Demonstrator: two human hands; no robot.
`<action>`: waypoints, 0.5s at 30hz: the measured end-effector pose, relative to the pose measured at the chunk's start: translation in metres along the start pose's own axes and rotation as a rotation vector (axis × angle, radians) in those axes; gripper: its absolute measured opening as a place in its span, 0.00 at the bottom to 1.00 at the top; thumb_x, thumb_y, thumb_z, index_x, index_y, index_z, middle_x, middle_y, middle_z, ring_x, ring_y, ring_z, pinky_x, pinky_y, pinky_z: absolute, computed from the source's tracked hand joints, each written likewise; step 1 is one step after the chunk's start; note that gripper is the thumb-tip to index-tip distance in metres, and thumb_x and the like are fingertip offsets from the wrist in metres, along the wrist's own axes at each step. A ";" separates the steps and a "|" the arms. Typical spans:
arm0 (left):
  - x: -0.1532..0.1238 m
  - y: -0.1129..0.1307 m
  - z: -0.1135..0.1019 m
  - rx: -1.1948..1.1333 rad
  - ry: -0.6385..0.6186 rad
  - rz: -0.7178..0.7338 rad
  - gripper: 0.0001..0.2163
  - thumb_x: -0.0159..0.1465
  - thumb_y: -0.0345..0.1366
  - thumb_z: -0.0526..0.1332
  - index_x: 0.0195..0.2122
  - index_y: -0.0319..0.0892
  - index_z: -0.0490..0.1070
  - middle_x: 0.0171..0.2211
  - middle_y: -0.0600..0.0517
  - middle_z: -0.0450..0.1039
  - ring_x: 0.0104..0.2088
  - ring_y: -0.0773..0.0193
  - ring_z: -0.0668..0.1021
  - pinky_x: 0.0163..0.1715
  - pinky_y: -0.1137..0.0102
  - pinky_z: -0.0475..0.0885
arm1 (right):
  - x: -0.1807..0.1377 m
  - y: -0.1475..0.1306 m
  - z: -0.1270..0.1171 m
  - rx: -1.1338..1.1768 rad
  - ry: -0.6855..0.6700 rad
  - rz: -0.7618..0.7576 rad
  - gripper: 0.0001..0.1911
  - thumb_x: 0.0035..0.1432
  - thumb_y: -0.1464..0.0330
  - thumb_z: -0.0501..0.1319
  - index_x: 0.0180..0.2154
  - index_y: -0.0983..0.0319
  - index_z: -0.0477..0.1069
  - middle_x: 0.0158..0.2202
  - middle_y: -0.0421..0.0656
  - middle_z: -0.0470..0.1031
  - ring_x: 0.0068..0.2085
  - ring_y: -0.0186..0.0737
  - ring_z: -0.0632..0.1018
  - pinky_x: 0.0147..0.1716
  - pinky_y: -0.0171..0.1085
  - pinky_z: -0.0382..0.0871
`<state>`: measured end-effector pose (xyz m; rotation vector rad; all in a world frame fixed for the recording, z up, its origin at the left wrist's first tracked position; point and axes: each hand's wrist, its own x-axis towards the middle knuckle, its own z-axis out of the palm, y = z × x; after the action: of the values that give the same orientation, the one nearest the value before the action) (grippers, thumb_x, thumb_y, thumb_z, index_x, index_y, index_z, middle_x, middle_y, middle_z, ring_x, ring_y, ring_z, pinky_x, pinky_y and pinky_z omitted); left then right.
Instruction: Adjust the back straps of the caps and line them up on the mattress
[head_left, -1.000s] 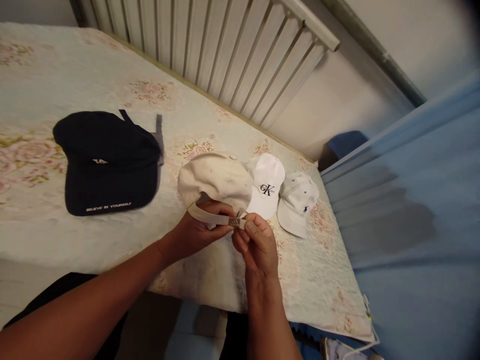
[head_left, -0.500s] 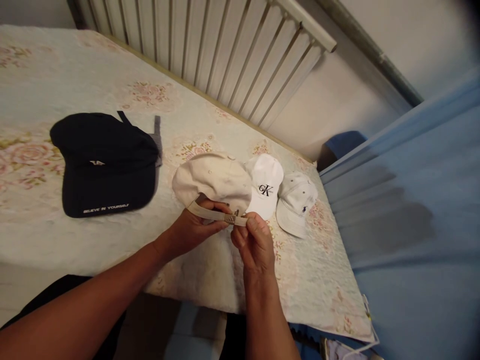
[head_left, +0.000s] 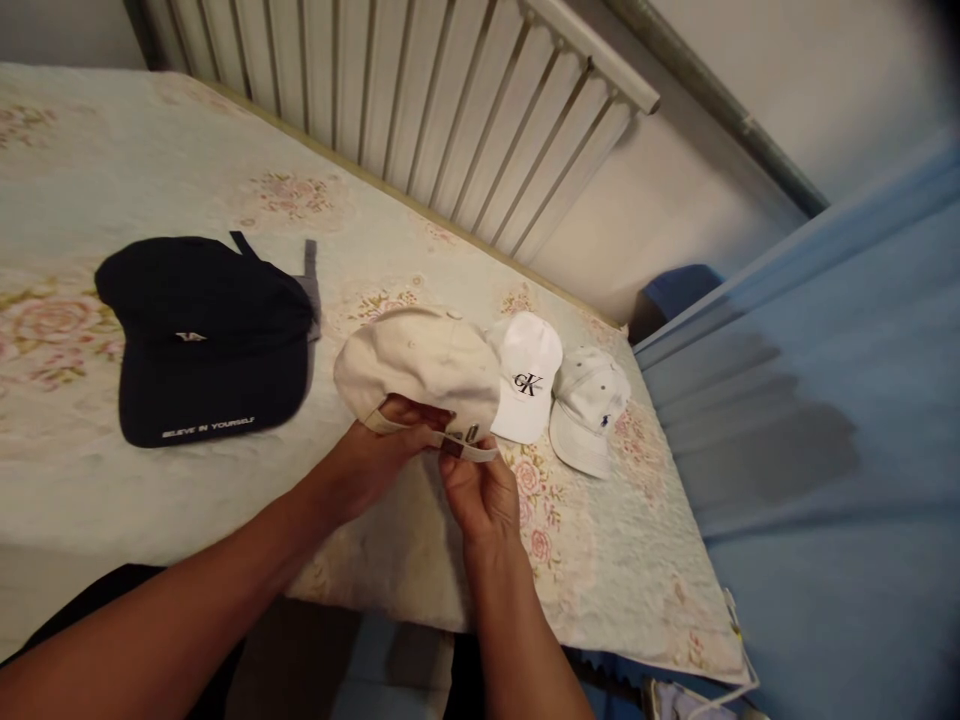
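A beige cap (head_left: 420, 358) lies crown-up on the flowered bedspread (head_left: 135, 160), its back strap (head_left: 472, 452) turned toward me. My left hand (head_left: 375, 455) pinches the strap from the left, fingers closed on it. My right hand (head_left: 476, 490) grips the strap's other end by the small metal buckle, fingers curled. A white cap with a black logo (head_left: 527, 375) touches the beige cap on its right, and another white cap (head_left: 589, 405) lies beside that one.
A dark navy cap (head_left: 206, 335) with white lettering on its brim rests to the left. A white slatted headboard (head_left: 420, 90) runs along the far side. A blue curtain (head_left: 825, 450) hangs at the right. The bed's near edge is just below my hands.
My right hand has slid a little left and down along the strap, nearer my left hand. The view has shifted slightly; the caps have stayed in place.
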<state>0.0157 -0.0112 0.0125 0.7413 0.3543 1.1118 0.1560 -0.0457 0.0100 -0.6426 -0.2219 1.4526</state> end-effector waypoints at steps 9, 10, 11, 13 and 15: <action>0.001 0.011 -0.005 -0.390 0.022 -0.159 0.11 0.67 0.38 0.60 0.42 0.38 0.79 0.40 0.48 0.83 0.42 0.59 0.82 0.50 0.64 0.74 | -0.002 -0.002 0.003 -0.072 -0.071 -0.036 0.16 0.43 0.73 0.71 0.38 0.60 0.77 0.40 0.43 0.83 0.43 0.40 0.80 0.46 0.41 0.77; 0.001 0.012 -0.006 -0.417 0.044 -0.170 0.11 0.67 0.36 0.59 0.42 0.38 0.79 0.40 0.48 0.83 0.43 0.59 0.82 0.50 0.64 0.74 | -0.003 -0.002 0.004 -0.086 -0.082 -0.041 0.18 0.42 0.74 0.71 0.39 0.60 0.77 0.41 0.42 0.83 0.43 0.39 0.80 0.46 0.40 0.77; 0.001 0.012 -0.007 -0.440 0.064 -0.177 0.10 0.66 0.35 0.58 0.41 0.38 0.79 0.40 0.48 0.83 0.42 0.60 0.82 0.50 0.65 0.74 | -0.005 -0.002 0.005 -0.105 -0.096 -0.044 0.21 0.41 0.75 0.71 0.40 0.59 0.77 0.41 0.41 0.82 0.43 0.38 0.80 0.45 0.38 0.76; 0.000 0.014 -0.009 -0.461 0.098 -0.195 0.10 0.66 0.33 0.57 0.39 0.37 0.79 0.38 0.47 0.83 0.41 0.60 0.82 0.50 0.65 0.75 | -0.008 -0.002 0.007 -0.157 -0.139 -0.044 0.25 0.41 0.76 0.70 0.44 0.58 0.76 0.44 0.41 0.81 0.43 0.38 0.80 0.41 0.36 0.76; -0.001 0.015 -0.009 -0.458 0.119 -0.213 0.11 0.66 0.33 0.57 0.36 0.36 0.79 0.35 0.46 0.83 0.40 0.59 0.82 0.49 0.64 0.75 | -0.011 -0.002 0.008 -0.214 -0.201 -0.038 0.28 0.41 0.76 0.71 0.47 0.56 0.75 0.45 0.41 0.81 0.43 0.38 0.79 0.38 0.35 0.75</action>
<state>-0.0002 -0.0047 0.0159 0.2276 0.2585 0.9874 0.1517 -0.0540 0.0202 -0.6613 -0.5493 1.4688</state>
